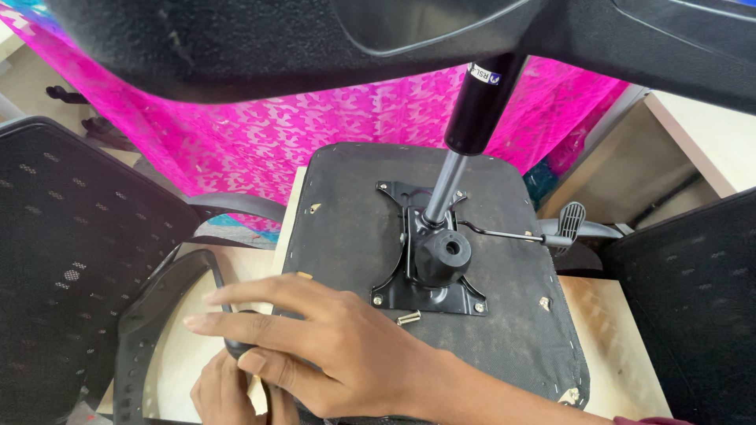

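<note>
An upturned black chair seat [354,228] lies on a wooden table [614,346]. A black metal mechanism plate [394,287] is bolted to its underside, and a gas cylinder [476,110] rises from the plate. My right hand [331,346] rests on the seat's near-left edge. Its thumb and fingers clasp the black end of a curved armrest [150,330] where it meets the seat. My left hand [224,389] sits just below it at the seat's edge, mostly hidden, so its grasp is unclear. A small loose bolt [408,318] lies on the seat near the plate.
The chair's black base [236,39] hangs overhead across the top. A lever with a paddle handle [571,222] sticks out right of the plate. Mesh chair backs stand at the left [63,260] and the right [693,299]. Pink patterned cloth [260,142] hangs behind.
</note>
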